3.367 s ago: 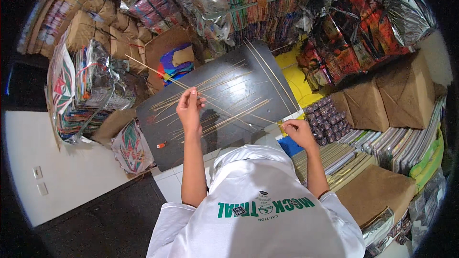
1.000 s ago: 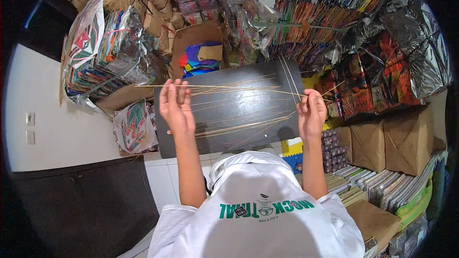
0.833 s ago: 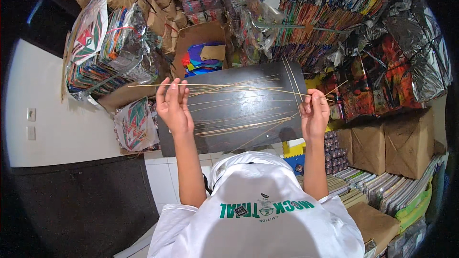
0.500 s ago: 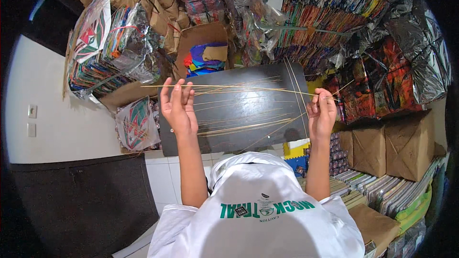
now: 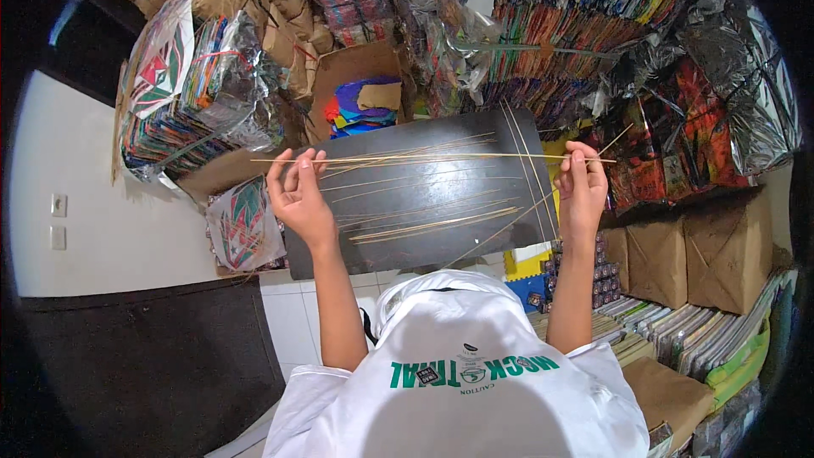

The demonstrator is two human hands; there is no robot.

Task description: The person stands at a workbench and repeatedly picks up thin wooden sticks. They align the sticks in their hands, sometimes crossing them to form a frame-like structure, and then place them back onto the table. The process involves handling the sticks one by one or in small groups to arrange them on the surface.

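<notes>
A long thin bamboo stick (image 5: 441, 155) stretches nearly level between my hands above a dark tabletop (image 5: 415, 259). My left hand (image 5: 298, 203) has its fingertips closed on the stick near its left end, palm turned up. At the other end my right hand (image 5: 583, 191) pinches it between thumb and fingers. A second thin stick (image 5: 509, 223) slants through my right hand, from beyond its fingers down toward my chest. Several loose sticks (image 5: 441, 225) lie crosswise on the tabletop, and two (image 5: 526, 157) lie lengthwise near its right edge.
Bundled stacks of colourful printed sheets (image 5: 560, 34) crowd the far side. A cardboard box (image 5: 360, 64) with coloured pieces stands behind the table. To the left are a plastic-wrapped stack (image 5: 203, 76) and a white bag (image 5: 246, 229); brown paper packages (image 5: 721, 250) sit at right.
My left hand has shifted left and slightly down, its fingers now bent in on the stick. My right hand has moved slightly right, and the held stick lies straighter.
</notes>
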